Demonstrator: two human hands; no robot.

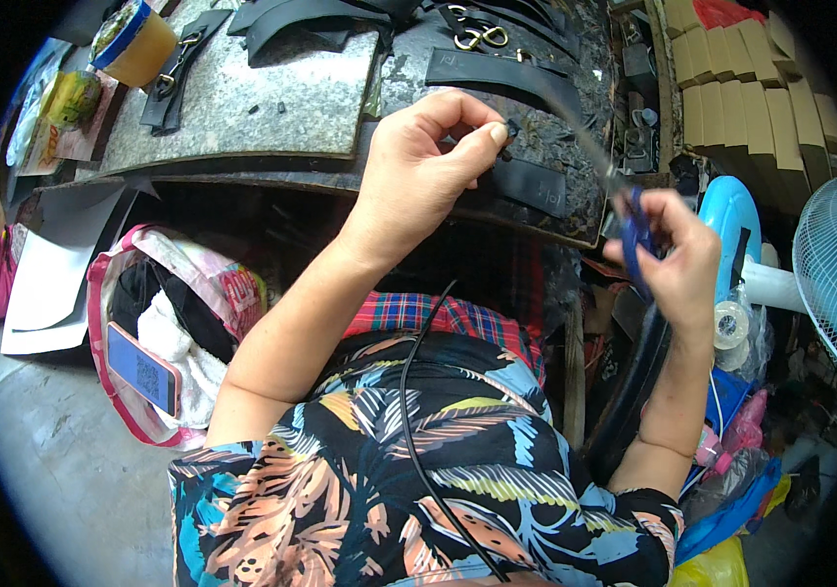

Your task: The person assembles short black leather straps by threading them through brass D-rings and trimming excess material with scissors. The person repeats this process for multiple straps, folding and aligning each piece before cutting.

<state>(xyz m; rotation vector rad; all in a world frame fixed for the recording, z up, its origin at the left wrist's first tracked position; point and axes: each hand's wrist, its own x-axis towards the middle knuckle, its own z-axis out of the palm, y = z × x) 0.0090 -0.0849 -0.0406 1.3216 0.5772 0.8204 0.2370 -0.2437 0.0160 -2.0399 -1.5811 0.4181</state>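
Above the workbench's front edge, my left hand (428, 152) pinches a small black piece (509, 139) between thumb and fingertips. Most of that piece is covered by the fingers, so its kind does not show. My right hand (678, 254) grips blue-handled scissors (639, 240) off the bench's right corner. Their blades point up and left and are smeared by motion. Behind my left hand lies a black leather-like strap (482, 76). Another dark strap piece (536, 186) rests just below the pinching fingers. Metal rings and a buckle (482, 37) sit on straps farther back.
A speckled stone slab (232, 127) covers the bench's left part, bearing a buckled strap (179, 78) and a tub (133, 44). Stacked cardboard pieces (761, 108) and a fan (829, 264) stand right. A bag (110, 391) with a phone (144, 370) is lower left.
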